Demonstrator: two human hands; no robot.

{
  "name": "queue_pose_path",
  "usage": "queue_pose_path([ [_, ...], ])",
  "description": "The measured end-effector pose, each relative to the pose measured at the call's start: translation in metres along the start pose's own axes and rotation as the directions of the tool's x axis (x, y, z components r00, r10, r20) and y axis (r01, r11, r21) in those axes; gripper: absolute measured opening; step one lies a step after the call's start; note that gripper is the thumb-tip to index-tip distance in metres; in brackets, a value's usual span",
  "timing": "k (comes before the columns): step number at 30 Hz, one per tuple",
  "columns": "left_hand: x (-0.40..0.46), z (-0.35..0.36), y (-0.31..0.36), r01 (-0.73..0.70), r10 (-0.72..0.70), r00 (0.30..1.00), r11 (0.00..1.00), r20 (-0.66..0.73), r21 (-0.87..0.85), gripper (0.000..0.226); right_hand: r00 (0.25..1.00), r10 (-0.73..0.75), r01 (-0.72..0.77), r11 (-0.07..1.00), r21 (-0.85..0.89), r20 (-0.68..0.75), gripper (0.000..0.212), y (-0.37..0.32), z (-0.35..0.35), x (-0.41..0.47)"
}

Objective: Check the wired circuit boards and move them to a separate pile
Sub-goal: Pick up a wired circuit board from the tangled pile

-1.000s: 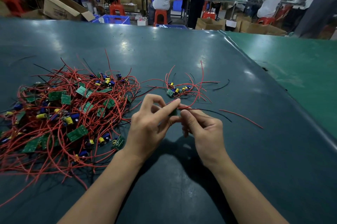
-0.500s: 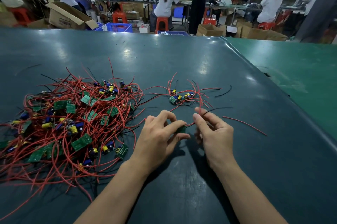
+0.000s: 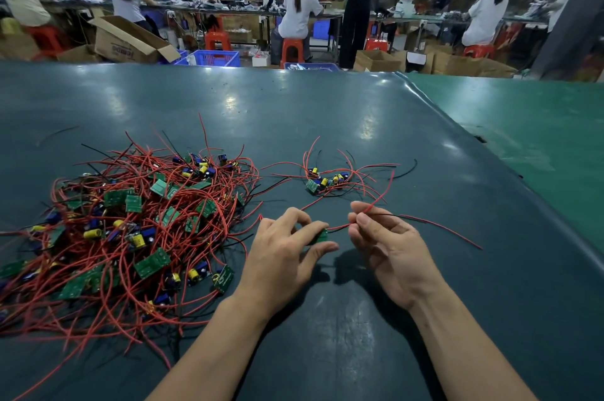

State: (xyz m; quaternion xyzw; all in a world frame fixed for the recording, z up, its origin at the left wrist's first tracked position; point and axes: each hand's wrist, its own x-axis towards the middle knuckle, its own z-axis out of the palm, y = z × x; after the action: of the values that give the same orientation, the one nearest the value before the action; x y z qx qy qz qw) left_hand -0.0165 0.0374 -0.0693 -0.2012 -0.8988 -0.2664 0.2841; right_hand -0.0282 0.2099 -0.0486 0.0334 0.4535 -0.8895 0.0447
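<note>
Most boards wait unchecked in the big pile [image 3: 130, 224] at left; my left hand [image 3: 281, 257] pinches one board [image 3: 321, 236], my right hand [image 3: 389, 247] pinches its wires [image 3: 379, 201], few lie in the checked pile [image 3: 327, 180] beyond

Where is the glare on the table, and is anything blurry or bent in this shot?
Head view: pale glare patches sit on the dark table mat, beyond the piles of boards. The left hand and right hand are sharp and cast dark shadows between them. The background workers look soft, and the wide lens bows the far table edge.
</note>
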Motion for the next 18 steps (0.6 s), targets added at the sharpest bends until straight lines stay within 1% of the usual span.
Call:
queue_pose_path([
  [4, 0.000, 0.001, -0.002, -0.026, 0.026, 1.000, 0.999, 0.000, 0.021, 0.040, 0.983, -0.133, 0.102, 0.968, -0.230, -0.124, 0.002, 0.006, 0.000, 0.003],
  [6, -0.001, 0.002, -0.004, -0.031, 0.032, 1.000, 0.999, -0.002, 0.022, 0.038, 0.973, -0.175, 0.114, 0.929, -0.351, -0.148, 0.007, 0.011, -0.002, 0.005],
  [8, -0.001, 0.002, -0.004, -0.033, 0.034, 0.999, 0.999, -0.008, 0.019, 0.037, 0.974, -0.189, 0.120, 0.897, -0.426, -0.123, 0.011, 0.013, -0.003, 0.005],
  [9, -0.001, 0.002, -0.004, -0.036, 0.036, 0.999, 0.999, -0.017, 0.017, 0.036, 0.976, -0.184, 0.119, 0.901, -0.418, -0.118, 0.012, 0.013, -0.002, 0.004],
  [10, -0.001, 0.001, -0.004, -0.041, 0.041, 0.999, 0.999, -0.032, 0.016, 0.036, 0.977, -0.172, 0.114, 0.920, -0.374, -0.124, 0.014, 0.013, -0.001, 0.004],
  [12, -0.001, 0.001, -0.004, -0.052, 0.052, 0.996, 0.999, -0.068, 0.008, 0.035, 0.979, -0.135, 0.098, 0.969, -0.228, -0.150, 0.019, 0.010, -0.001, 0.005],
  [14, -0.001, 0.002, -0.003, -0.068, 0.068, 0.992, 0.998, -0.109, 0.008, 0.033, 0.981, -0.084, 0.067, 0.992, -0.103, -0.174, 0.014, 0.007, 0.000, 0.005],
  [16, -0.001, 0.003, -0.004, -0.094, 0.096, 0.985, 0.995, -0.141, 0.022, 0.032, 0.985, -0.031, 0.023, 0.999, -0.049, -0.172, 0.011, 0.006, 0.000, 0.005],
  [18, -0.001, 0.004, -0.004, -0.116, 0.120, 0.980, 0.993, -0.161, 0.033, 0.032, 0.992, 0.015, -0.021, 0.999, -0.048, -0.129, 0.016, 0.006, 0.000, 0.004],
])
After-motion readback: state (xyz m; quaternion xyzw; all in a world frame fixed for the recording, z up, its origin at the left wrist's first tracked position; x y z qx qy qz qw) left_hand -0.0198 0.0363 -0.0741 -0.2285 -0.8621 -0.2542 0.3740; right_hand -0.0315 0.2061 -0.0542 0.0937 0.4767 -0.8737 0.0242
